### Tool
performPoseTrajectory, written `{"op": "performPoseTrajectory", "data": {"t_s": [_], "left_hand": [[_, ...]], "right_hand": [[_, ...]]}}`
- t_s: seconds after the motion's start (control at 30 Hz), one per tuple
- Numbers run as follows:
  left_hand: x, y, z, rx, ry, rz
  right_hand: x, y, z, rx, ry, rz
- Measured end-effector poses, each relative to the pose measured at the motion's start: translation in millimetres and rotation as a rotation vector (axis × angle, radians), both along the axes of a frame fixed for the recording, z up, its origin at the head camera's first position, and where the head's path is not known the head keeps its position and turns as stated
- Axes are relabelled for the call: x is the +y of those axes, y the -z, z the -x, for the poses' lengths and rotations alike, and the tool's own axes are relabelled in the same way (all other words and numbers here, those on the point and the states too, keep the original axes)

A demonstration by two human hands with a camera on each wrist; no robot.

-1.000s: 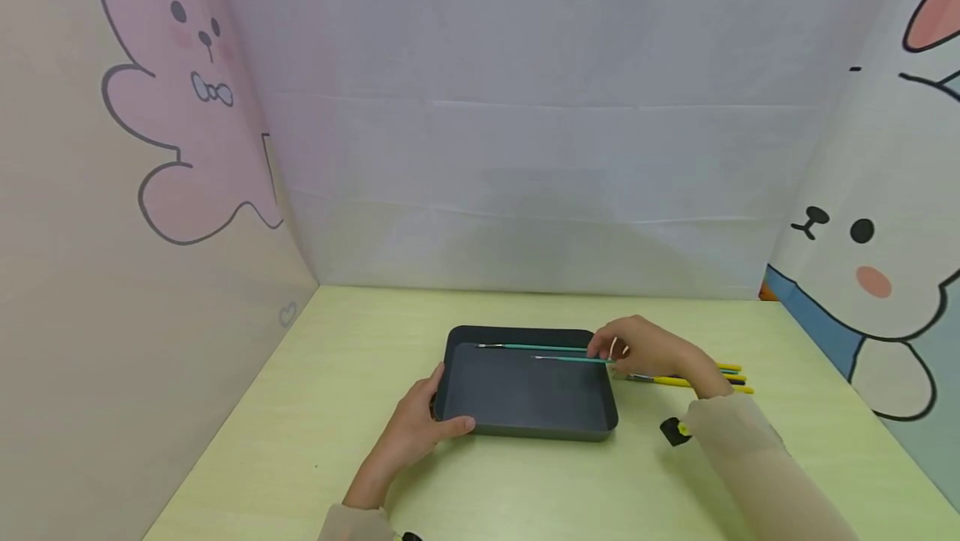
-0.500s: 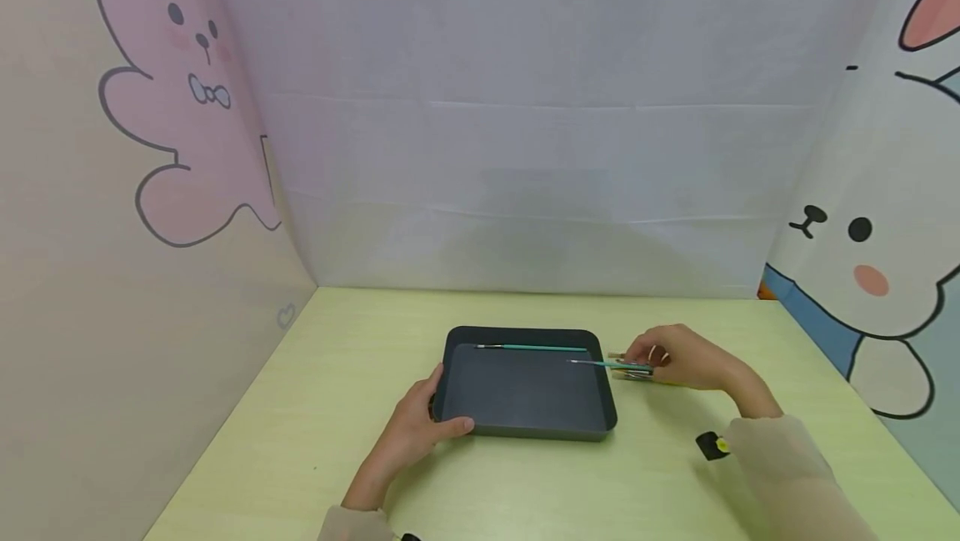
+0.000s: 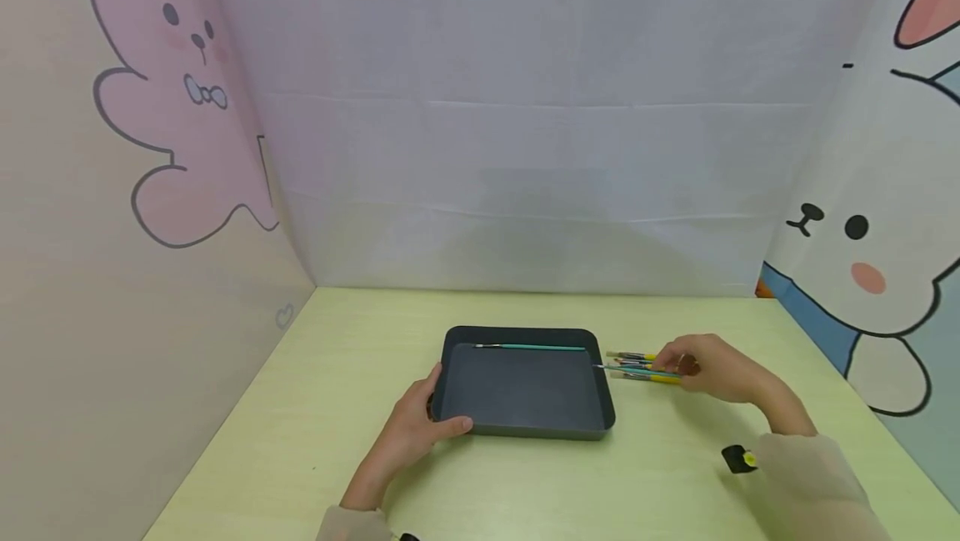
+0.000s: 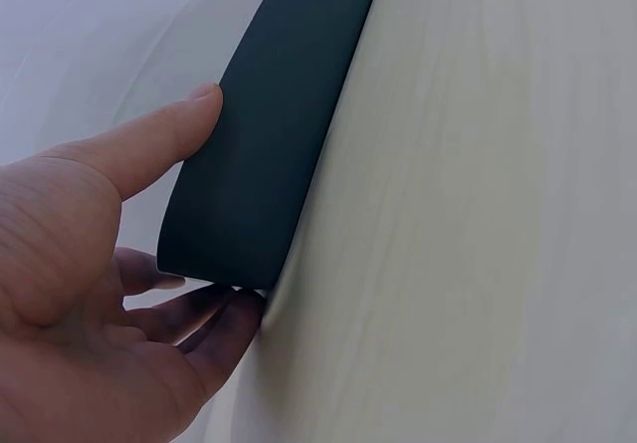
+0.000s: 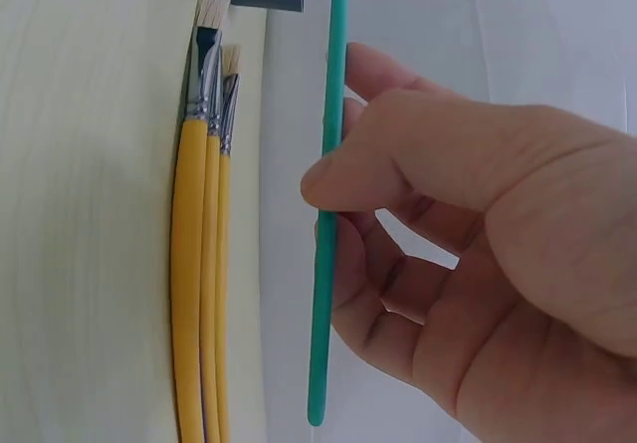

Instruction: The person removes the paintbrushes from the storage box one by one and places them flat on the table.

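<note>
A dark grey rectangular tray lies on the table in the head view. My left hand holds its near left corner, thumb along the front wall and fingers at the left side; the left wrist view shows the fingertips at the tray's lower edge. Pinched between thumb and fingers of my right hand is a thin teal paintbrush. Its tip reaches over the tray's right rim. Another teal paintbrush lies inside, along the far side. Several yellow-handled paintbrushes lie below my right hand.
The pale wooden table extends around the tray. White sheeting stands behind it, with a pink bear print on the left wall and a white rabbit print on the right.
My right hand has moved right and slightly nearer, drawing the teal paintbrush from over the tray to above the yellow-handled ones. My left hand stays at the tray's corner.
</note>
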State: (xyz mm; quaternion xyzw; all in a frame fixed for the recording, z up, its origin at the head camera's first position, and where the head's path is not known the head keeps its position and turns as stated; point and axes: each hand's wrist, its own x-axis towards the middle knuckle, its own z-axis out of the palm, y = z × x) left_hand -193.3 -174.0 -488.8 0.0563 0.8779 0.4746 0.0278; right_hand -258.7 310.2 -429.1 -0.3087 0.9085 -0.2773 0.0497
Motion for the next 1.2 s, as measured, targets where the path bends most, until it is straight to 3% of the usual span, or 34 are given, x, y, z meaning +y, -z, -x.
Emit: {"op": "performPoseTrajectory", "data": {"t_s": [0.43, 1.2], "left_hand": [[-1.9, 3.6, 0.8, 0.003, 0.006, -0.011], [-0.5, 0.3, 0.8, -0.016, 0.012, -0.017]], "right_hand": [[13.7, 3.0, 2.6, -0.003, 0.033, -0.008], [25.1, 26.8, 9.5, -0.044, 0.038, -0.012]]}}
